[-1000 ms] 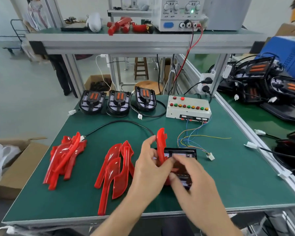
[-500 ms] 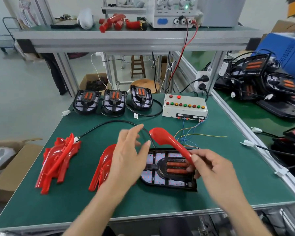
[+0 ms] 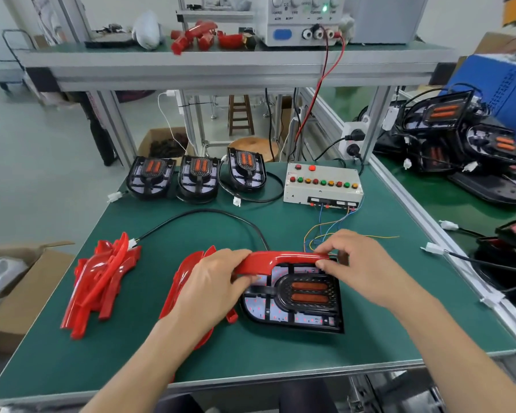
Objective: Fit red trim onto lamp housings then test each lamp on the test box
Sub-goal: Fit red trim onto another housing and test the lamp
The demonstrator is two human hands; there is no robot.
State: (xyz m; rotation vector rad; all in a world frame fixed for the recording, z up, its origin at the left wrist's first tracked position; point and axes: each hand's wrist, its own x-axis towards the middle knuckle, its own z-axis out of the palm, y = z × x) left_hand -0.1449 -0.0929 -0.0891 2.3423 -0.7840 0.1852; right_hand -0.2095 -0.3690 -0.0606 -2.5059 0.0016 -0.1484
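A black lamp housing with two orange lenses lies flat on the green bench. Along its far edge lies a curved red trim strip. My left hand grips the strip's left end, and my right hand pinches its right end against the housing. The white test box with coloured buttons stands behind, with coloured wires trailing from it toward the housing. Two piles of red trim lie to the left, the nearer one partly under my left arm.
Three more lamp housings stand in a row at the bench's back edge. A black cable loops across the mat. A power supply sits on the upper shelf. More housings are heaped on the right bench, and a cardboard box stands at the left.
The housing was laid flat. The trim, held upright a second ago, has swung down to lie along the housing's far edge. My left hand, open half a second ago, now grips the trim.
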